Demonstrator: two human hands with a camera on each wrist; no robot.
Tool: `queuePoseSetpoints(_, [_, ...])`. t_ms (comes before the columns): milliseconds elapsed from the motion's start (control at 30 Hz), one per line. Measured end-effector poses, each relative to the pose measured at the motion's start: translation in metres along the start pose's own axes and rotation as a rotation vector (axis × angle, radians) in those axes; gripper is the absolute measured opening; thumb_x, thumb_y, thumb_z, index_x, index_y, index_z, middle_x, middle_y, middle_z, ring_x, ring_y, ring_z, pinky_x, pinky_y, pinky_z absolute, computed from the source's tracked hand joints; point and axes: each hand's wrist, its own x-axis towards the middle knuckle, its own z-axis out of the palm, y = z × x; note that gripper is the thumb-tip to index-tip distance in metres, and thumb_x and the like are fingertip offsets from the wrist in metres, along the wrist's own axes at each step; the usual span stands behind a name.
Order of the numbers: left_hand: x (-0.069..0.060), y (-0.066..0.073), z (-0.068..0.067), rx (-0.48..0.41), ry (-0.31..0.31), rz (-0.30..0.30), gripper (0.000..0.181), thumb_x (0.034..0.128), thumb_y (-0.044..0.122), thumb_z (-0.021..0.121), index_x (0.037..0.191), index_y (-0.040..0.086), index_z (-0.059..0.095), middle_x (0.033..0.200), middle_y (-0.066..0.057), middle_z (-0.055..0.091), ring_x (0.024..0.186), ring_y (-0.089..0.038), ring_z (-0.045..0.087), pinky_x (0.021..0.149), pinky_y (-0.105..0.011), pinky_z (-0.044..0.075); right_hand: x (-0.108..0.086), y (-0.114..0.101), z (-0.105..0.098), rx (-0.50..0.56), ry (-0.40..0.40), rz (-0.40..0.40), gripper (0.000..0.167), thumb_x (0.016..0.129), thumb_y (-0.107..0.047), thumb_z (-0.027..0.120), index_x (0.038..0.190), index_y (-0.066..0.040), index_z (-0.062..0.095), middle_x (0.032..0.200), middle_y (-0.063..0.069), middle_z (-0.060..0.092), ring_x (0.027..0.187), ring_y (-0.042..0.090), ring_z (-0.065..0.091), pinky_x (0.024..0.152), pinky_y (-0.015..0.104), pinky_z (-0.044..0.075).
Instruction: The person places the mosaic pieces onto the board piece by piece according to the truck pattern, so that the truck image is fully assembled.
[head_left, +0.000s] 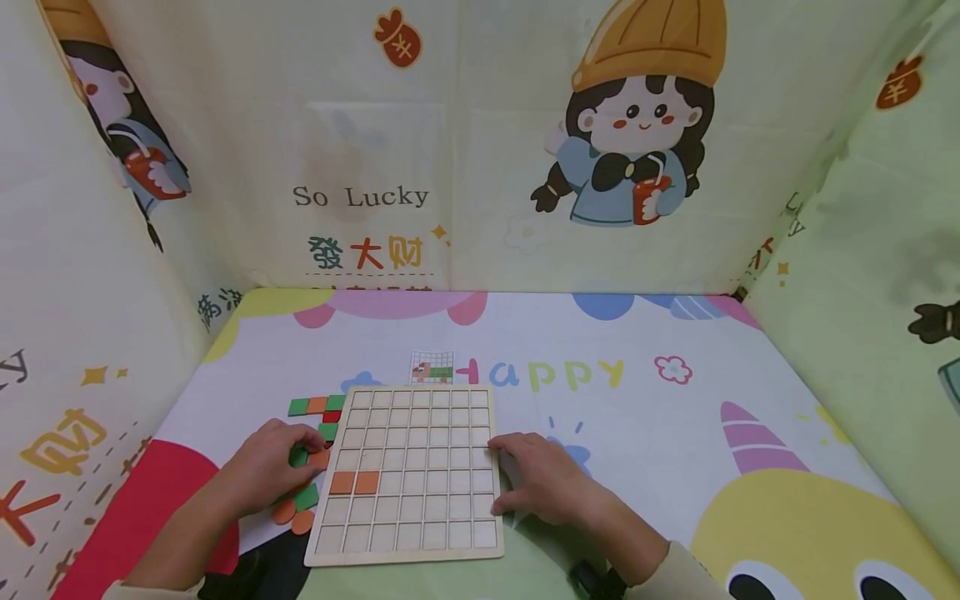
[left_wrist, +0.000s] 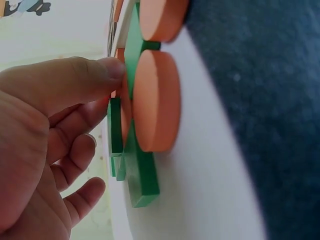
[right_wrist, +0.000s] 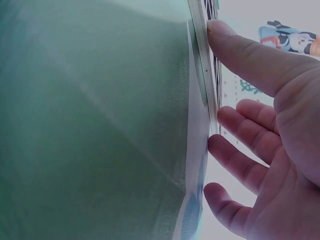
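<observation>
A pale wooden grid board (head_left: 405,557) lies on the table in the head view. Two orange square tiles (head_left: 354,482) sit side by side in its left cells. My left hand (head_left: 273,462) is at the board's left edge, with its thumb and index finger pinching an orange tile (head_left: 319,459) among loose pieces. In the left wrist view, orange round pieces (left_wrist: 156,100) and green tiles (left_wrist: 142,175) lie close to that thumb. My right hand (head_left: 547,479) rests its fingertips against the board's right edge, its fingers (right_wrist: 242,162) loosely extended in the right wrist view.
Left of the board lie more green, orange and red tiles, among them a green tile (head_left: 298,407) and a red tile (head_left: 332,417). Behind the board is a small printed pattern card (head_left: 432,367). Printed cloth walls (head_left: 480,250) enclose the table on the back and sides.
</observation>
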Motion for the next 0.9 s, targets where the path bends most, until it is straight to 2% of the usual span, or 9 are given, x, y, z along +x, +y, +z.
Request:
queuePoseSetpoints(233, [0.0, 0.003, -0.003, -0.011, 0.004, -0.037, 0.035, 0.079, 0.025, 0.085, 0.106, 0.008, 0.071, 0.099, -0.003, 0.06, 0.097, -0.026, 0.051, 0.072, -0.036, 0.054, 0.0, 0.0, 0.0, -0.004, -0.004, 0.005, 0.073, 0.076, -0.038, 0.087, 0.136, -0.011, 0.056, 0.136, 0.005, 0.058, 0.127, 0.029, 0.051, 0.103, 0.053, 0.039])
queuePoseSetpoints(500, [-0.001, 0.01, -0.006, -0.025, 0.008, -0.021, 0.035, 0.0796, 0.025, 0.085, 0.106, 0.008, 0.071, 0.099, -0.002, 0.059, 0.097, -0.025, 0.05, 0.074, -0.037, 0.053, 0.0, 0.0, 0.0, -0.008, 0.003, 0.003, 0.073, 0.075, -0.038, 0.087, 0.136, -0.01, 0.057, 0.136, 0.006, 0.059, 0.126, 0.029, 0.051, 0.102, 0.054, 0.04])
queuePoseSetpoints(767, [-0.001, 0.021, -0.007, -0.059, -0.006, -0.011, 0.04, 0.0767, 0.025, 0.087, 0.109, 0.007, 0.071, 0.105, -0.006, 0.06, 0.104, -0.03, 0.05, 0.074, -0.037, 0.057, -0.002, -0.001, -0.001, 0.006, 0.01, -0.009, 0.073, 0.075, -0.037, 0.087, 0.135, -0.01, 0.057, 0.136, 0.005, 0.059, 0.127, 0.029, 0.051, 0.102, 0.054, 0.039])
queuePoseSetpoints(900, [-0.001, 0.026, -0.006, -0.052, 0.0, 0.009, 0.036, 0.0786, 0.023, 0.086, 0.108, 0.009, 0.072, 0.102, -0.003, 0.06, 0.103, -0.027, 0.05, 0.076, -0.036, 0.056, -0.003, -0.001, -0.001, 0.029, 0.016, -0.021, 0.072, 0.075, -0.034, 0.088, 0.135, -0.01, 0.057, 0.135, 0.006, 0.059, 0.127, 0.03, 0.05, 0.102, 0.054, 0.039])
